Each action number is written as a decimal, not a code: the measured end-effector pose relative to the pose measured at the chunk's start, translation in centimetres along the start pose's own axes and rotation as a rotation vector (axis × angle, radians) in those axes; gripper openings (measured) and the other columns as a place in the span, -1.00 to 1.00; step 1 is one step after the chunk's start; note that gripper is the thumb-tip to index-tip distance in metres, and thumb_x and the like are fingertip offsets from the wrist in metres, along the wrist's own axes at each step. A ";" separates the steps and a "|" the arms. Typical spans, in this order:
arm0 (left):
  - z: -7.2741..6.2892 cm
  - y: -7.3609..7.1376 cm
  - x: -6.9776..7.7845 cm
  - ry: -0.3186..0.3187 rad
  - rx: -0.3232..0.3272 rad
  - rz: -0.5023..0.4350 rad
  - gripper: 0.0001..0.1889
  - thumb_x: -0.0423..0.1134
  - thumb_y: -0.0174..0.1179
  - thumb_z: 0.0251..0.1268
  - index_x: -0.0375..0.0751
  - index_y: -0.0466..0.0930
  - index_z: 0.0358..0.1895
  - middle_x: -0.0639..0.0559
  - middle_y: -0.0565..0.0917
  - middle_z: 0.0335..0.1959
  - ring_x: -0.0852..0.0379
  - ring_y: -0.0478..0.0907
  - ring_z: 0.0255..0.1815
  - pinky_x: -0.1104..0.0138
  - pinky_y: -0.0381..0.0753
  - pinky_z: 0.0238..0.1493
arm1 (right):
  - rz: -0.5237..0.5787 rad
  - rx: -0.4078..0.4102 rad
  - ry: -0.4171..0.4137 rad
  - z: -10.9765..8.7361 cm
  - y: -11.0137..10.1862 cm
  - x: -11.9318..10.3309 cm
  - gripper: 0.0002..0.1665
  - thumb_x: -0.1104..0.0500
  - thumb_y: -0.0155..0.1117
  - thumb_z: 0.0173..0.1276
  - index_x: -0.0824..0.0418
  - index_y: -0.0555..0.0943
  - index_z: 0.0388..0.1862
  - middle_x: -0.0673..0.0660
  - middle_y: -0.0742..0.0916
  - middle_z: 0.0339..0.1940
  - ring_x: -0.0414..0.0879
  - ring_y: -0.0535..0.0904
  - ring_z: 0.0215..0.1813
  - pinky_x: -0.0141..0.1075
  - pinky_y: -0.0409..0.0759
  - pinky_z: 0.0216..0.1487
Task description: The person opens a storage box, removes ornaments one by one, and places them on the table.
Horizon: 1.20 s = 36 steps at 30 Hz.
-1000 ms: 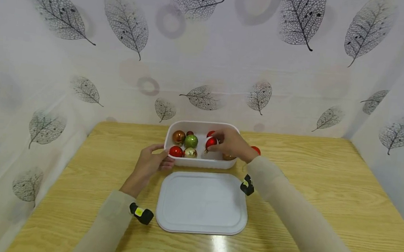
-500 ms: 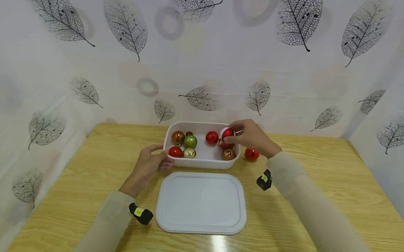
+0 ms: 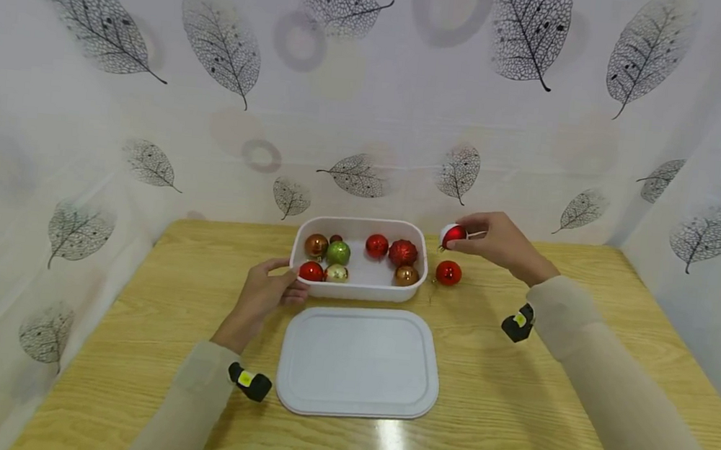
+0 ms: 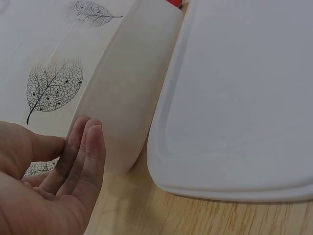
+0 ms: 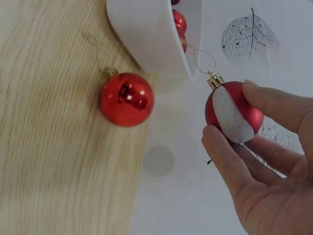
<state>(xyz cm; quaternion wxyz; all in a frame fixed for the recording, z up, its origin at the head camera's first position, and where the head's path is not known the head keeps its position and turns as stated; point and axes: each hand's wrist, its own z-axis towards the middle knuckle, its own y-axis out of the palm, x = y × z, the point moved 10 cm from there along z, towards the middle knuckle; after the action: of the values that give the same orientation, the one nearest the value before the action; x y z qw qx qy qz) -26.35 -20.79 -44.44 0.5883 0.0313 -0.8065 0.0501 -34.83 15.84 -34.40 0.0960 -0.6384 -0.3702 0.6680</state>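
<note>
My right hand (image 3: 503,244) pinches a red and white Christmas bauble (image 5: 234,111) between thumb and fingers, up off the table to the right of the white plastic box (image 3: 354,292). A gold cap and string loop show on it in the right wrist view. My left hand (image 3: 263,292) holds the box's front left corner, thumb at the rim and fingers against the outer wall (image 4: 122,88). Inside the box lie several baubles, among them a green one (image 3: 338,253), a copper one (image 3: 316,245) and a textured red one (image 3: 403,252). A shiny red bauble (image 5: 127,99) lies on the table beside the box.
A flat white lid (image 3: 359,362) lies on the wooden table (image 3: 512,413) in front of the box. Behind the table's back edge hangs a leaf-patterned cloth (image 3: 373,96), which also covers both sides.
My right hand has lifted the red and white bauble out of the box and carried it right, past the rim. The left hand stays at the corner.
</note>
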 end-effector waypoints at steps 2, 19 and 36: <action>0.0 0.0 0.0 -0.002 0.000 -0.001 -0.50 -0.26 0.09 0.58 -0.35 0.29 0.45 -0.16 0.75 -0.31 0.12 0.74 -0.37 0.33 0.80 -0.22 | -0.003 0.005 0.018 -0.5 -0.6 0.6 -0.33 0.04 0.43 0.39 0.36 0.50 0.34 0.31 0.63 0.24 0.19 0.60 0.21 0.08 0.63 0.22; -0.4 0.1 0.4 -0.006 0.001 -0.005 -0.51 -0.28 0.09 0.58 -0.36 0.29 0.45 -0.18 0.75 -0.30 0.12 0.74 -0.38 0.33 0.80 -0.22 | -0.014 -0.006 0.081 -3.6 -1.8 6.6 -0.26 0.00 0.41 0.40 0.42 0.45 0.37 0.37 0.63 0.22 0.19 0.60 0.19 -0.04 0.65 0.17; -0.1 0.0 0.2 0.004 0.002 0.004 -0.52 -0.26 0.10 0.58 -0.34 0.31 0.44 -0.14 0.75 -0.33 0.12 0.74 -0.38 0.32 0.80 -0.23 | 0.010 -0.025 0.109 -2.7 1.4 9.3 -0.27 0.09 0.45 0.37 0.53 0.45 0.33 0.43 0.63 0.19 0.18 0.61 0.14 -0.28 0.69 0.00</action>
<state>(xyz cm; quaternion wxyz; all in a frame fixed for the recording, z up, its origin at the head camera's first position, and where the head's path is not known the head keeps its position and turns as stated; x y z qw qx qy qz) -26.33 -20.75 -44.22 0.5896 0.0300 -0.8054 0.0523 -33.36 21.47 -42.35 0.1043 -0.6768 -0.3696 0.6281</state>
